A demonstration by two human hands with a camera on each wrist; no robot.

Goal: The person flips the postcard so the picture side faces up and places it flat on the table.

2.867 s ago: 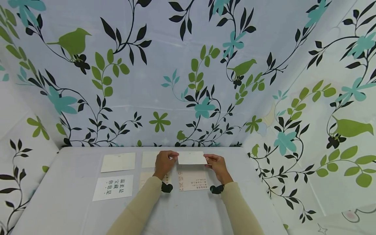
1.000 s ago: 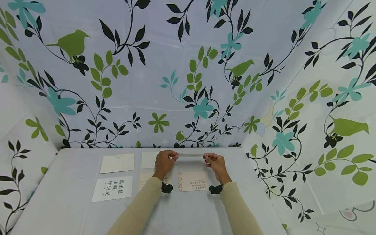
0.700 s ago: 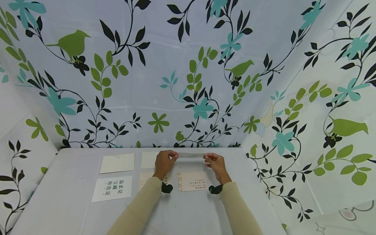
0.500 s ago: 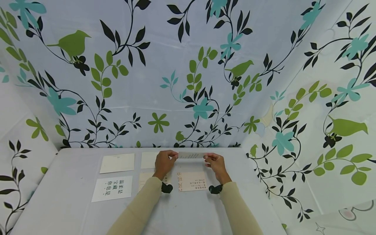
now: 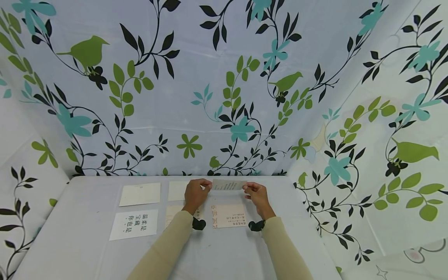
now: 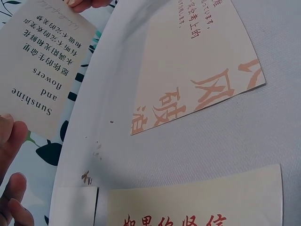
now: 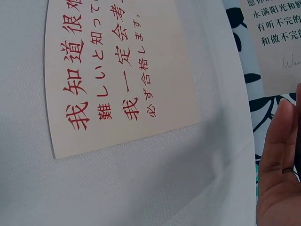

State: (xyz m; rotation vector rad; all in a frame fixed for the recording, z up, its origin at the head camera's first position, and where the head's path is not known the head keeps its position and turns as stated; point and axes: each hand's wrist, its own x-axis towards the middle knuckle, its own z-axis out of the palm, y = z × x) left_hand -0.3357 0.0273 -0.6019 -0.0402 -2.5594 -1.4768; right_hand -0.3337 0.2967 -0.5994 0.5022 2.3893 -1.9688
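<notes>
Near the table's far edge, both hands hold up a printed card (image 5: 229,185), one at each end. My left hand (image 5: 196,194) pinches its left end and my right hand (image 5: 259,198) its right end. Tilted above the table, the card shows its printed side; "Sunshine and flowers" and dark Chinese lines are readable on this card (image 6: 47,61) in the left wrist view. Between the forearms a cream card (image 5: 229,216) with orange and red characters lies flat. The right wrist view shows its red lettering; the raised card (image 7: 275,56) is partly cut off there.
Left of the hands lie a plain cream card (image 5: 140,194) and a white card (image 5: 133,224) with black characters. The left hand and sleeve partly cover another plain card (image 5: 177,190) and a red-lettered card (image 5: 174,213). A patterned curtain (image 5: 210,116) hangs behind the white-covered table (image 5: 224,256).
The held card has turned over between the hands: its plain white face showed first, then its thin edge, and now the printed face, tilted further up. Both hands stay in place.
</notes>
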